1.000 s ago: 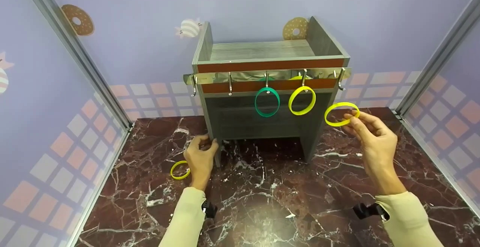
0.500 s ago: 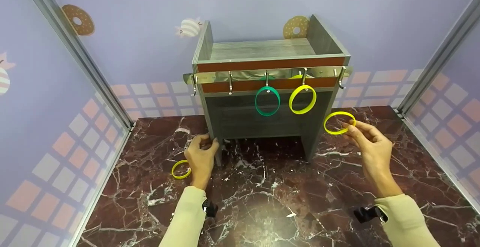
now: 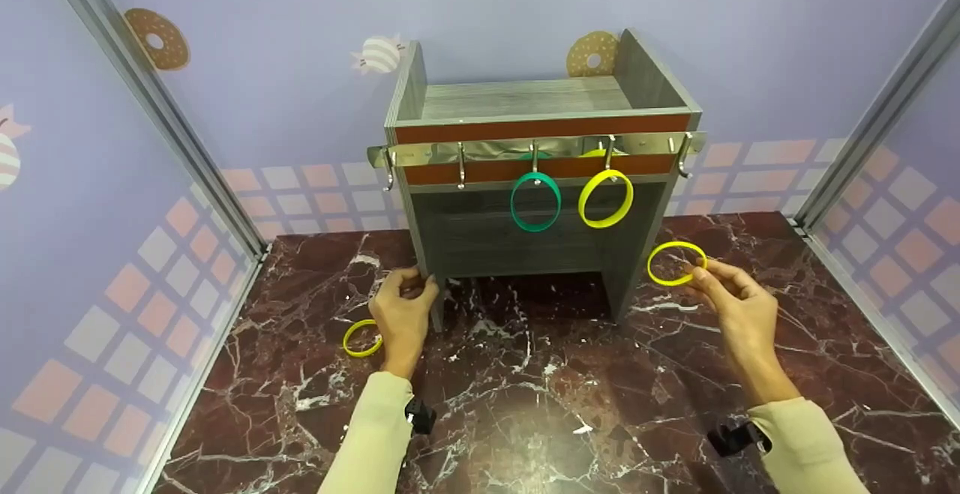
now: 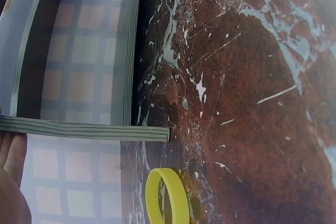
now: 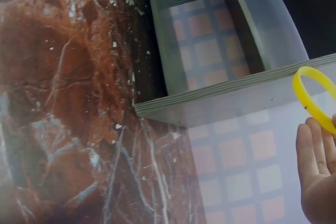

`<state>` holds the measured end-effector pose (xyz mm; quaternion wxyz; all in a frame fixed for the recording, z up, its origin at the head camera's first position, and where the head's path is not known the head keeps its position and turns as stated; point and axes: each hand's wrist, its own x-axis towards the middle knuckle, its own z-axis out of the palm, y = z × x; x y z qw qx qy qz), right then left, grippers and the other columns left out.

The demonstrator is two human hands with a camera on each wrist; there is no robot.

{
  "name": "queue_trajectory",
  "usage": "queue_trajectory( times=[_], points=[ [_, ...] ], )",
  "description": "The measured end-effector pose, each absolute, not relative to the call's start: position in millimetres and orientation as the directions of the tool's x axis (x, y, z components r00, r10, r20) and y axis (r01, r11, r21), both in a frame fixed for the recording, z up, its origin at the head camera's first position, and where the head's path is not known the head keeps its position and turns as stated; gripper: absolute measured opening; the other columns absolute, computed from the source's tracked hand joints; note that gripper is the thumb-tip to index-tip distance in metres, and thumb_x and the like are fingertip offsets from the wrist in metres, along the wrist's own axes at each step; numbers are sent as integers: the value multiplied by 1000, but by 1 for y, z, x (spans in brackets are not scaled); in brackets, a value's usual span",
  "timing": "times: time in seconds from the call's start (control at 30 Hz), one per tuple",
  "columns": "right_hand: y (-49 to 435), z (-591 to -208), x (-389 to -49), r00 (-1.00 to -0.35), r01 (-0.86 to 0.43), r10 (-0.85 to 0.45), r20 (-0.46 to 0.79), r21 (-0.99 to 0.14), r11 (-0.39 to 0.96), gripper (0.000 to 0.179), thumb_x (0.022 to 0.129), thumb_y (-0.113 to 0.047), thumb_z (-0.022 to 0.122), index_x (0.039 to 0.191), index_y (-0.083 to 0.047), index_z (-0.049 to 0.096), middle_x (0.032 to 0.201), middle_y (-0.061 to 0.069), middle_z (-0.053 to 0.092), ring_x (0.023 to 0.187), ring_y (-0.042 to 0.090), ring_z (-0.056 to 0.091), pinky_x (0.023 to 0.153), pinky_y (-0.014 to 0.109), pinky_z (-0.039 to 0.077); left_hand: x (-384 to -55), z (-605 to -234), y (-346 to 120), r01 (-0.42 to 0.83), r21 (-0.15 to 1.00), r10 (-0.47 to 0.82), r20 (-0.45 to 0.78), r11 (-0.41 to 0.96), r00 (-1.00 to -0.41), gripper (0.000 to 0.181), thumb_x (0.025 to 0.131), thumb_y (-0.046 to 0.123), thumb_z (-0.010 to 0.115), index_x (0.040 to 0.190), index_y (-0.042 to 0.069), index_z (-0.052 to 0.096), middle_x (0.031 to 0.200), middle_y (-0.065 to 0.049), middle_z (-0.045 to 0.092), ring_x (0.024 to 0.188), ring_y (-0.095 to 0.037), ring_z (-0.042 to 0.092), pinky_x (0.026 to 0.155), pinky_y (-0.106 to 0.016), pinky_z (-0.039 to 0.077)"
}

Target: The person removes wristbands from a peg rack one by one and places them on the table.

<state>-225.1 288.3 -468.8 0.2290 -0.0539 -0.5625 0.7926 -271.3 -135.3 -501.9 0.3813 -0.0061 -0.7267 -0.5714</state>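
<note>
My right hand (image 3: 742,321) pinches a yellow silicone wristband (image 3: 677,244) between thumb and fingers, in the air to the right of the grey wooden shelf (image 3: 517,228). With thumb and curled fingers, my left hand (image 3: 401,315) grips the front edge of the shelf's left side panel (image 4: 89,129). A metal hook rail (image 3: 491,151) runs across the shelf's front. From its hooks hang a green wristband (image 3: 534,229) near the middle and a yellow wristband to the right of it. Another yellow wristband (image 4: 179,198) rests on the table beside my left hand.
The shelf stands on a dark red marbled tabletop (image 3: 525,419), close to a patterned lilac wall (image 3: 285,89). Side walls with metal corner posts flank the table. Bare hooks (image 3: 461,172) project at the left and right ends of the rail.
My right hand has lowered, drifting slightly left, with the yellow wristband still pinched. The left hand keeps its grip on the side panel, and the hanging wristbands hold their places.
</note>
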Motion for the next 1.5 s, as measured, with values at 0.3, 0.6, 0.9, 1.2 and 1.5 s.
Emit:
queue_trajectory(
  times=[0.3, 0.6, 0.9, 1.2, 1.5],
  points=[
    [291, -488, -226, -900, -216, 419, 121, -958, -187, 22, 96, 0, 76, 114, 11, 72, 96, 14, 78, 82, 21, 78, 83, 33, 64, -270, -503, -136, 440, 826, -423, 560, 352, -712, 13, 80, -6, 83, 90, -3, 75, 85, -15, 75, 75, -31, 76, 64, -15, 58],
    [294, -510, -226, -912, -118, 407, 46, -981, -154, 13, 98, -1, 74, 111, 2, 74, 94, 9, 80, 82, 18, 78, 84, 32, 63, -270, -502, -135, 432, 819, -417, 567, 379, -710, 13, 80, -5, 83, 90, -3, 75, 85, -14, 76, 75, -29, 76, 65, -20, 61],
    [294, -528, -229, -917, -42, 399, -20, -988, -146, 21, 96, 3, 75, 115, 12, 70, 90, 6, 78, 80, 16, 78, 85, 34, 63, -271, -502, -135, 432, 820, -420, 566, 374, -710, 14, 78, -8, 82, 89, -5, 74, 84, -15, 75, 74, -29, 76, 66, -34, 65],
    [296, -541, -228, -935, 29, 348, -68, -993, -116, 25, 100, 4, 69, 122, 16, 64, 91, 4, 79, 82, 15, 78, 85, 32, 64, -270, -503, -135, 442, 813, -425, 577, 379, -698, 15, 78, -7, 83, 89, -4, 74, 85, -15, 75, 76, -31, 76, 66, -38, 65],
    [296, -548, -227, -952, 69, 293, -87, -995, -69, 36, 103, 4, 65, 133, 21, 54, 96, 3, 80, 84, 13, 78, 85, 30, 63, -270, -502, -134, 445, 814, -424, 577, 374, -699, 13, 79, -7, 83, 89, -3, 75, 84, -14, 75, 75, -30, 76, 66, -38, 66]
  ],
)
